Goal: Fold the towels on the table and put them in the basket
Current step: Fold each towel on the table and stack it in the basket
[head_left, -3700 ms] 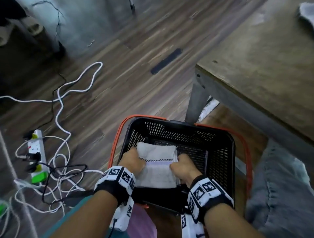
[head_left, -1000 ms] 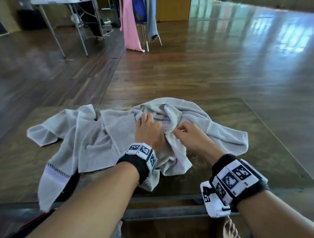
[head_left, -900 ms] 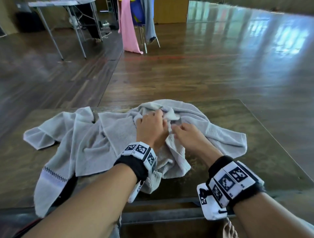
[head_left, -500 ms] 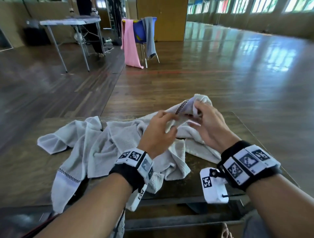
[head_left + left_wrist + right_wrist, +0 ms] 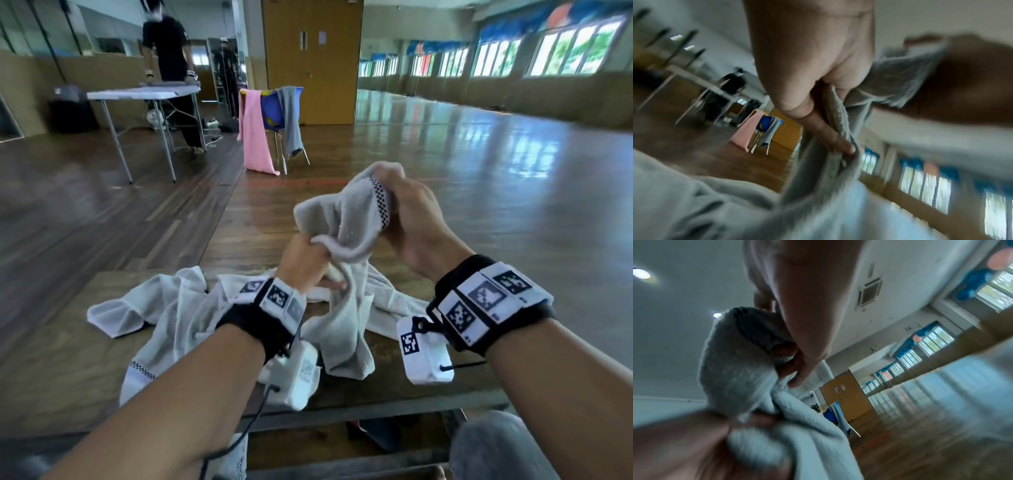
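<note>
— Grey towel (image 5: 346, 219) up off the table (image 5: 51, 370), both hands on it. Right hand (image 5: 416, 219) highest, fingers curled round the end with the checked band, thumb tucked against the cloth.

— And the left hand (image 5: 303, 262)?

— Lower, at about 8 o'clock from the right one. Fingers closed round a fold of the same towel; the left wrist view shows cloth bunched in the fist and one finger lying along the hem. The rest of the towel hangs down from both grips and trails onto the tabletop.

— Anything else on the table?

— Second towel (image 5: 161, 318), paler, spread crumpled at 9 o'clock from the left wrist, one checked end draped toward the near edge. It touches the trailing part of the held towel; where one ends and the other begins I cannot tell.

— Basket?

— A dark shape shows under the near table edge, too hidden to say what it is.

— The room?

— Wooden floor. At 11 o'clock, well apart, a folding table (image 5: 144, 92) with a person (image 5: 169, 44) in black standing behind it. At 12 o'clock a blue chair (image 5: 272, 109) with a pink cloth (image 5: 253, 133) and a grey one hung over it, yellow doors (image 5: 311, 61) behind. Windows along the wall at 2 o'clock.
</note>
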Action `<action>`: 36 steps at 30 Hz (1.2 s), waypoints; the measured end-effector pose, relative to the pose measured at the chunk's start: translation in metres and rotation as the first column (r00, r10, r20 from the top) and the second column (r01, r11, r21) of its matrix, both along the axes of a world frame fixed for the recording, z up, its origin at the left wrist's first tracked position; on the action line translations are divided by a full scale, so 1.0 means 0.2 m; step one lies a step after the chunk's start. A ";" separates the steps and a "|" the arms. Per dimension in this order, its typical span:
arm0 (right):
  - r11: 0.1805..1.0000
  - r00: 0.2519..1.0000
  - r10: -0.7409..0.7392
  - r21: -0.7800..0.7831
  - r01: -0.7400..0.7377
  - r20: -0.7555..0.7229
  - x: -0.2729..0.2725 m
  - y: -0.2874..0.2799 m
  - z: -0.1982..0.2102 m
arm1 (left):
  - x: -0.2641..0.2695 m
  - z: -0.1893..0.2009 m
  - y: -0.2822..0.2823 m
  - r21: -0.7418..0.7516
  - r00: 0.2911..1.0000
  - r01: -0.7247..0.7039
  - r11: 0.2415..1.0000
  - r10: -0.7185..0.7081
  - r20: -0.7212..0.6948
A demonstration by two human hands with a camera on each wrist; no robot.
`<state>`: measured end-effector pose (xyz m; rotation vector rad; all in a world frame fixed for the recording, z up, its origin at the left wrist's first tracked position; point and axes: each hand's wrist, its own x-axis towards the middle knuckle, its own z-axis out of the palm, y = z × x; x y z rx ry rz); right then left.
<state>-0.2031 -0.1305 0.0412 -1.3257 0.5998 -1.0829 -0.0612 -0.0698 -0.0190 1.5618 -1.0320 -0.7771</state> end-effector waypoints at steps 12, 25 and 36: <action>0.912 0.872 -0.209 -0.409 0.011 -0.442 -0.09 0.02 0.06 | 0.00 0.12 0.11 0.303 0.827 0.089 0.949 -0.240 0.509; 0.687 0.660 -0.342 -0.657 -0.309 -0.669 -0.09 0.09 -0.09 | 0.01 0.24 0.12 0.021 0.765 0.285 0.958 -0.240 0.597; 0.670 0.502 -0.582 -0.727 -0.149 -0.639 -0.27 0.02 -0.10 | 0.12 0.36 0.19 -0.270 0.619 -0.107 0.957 0.276 0.735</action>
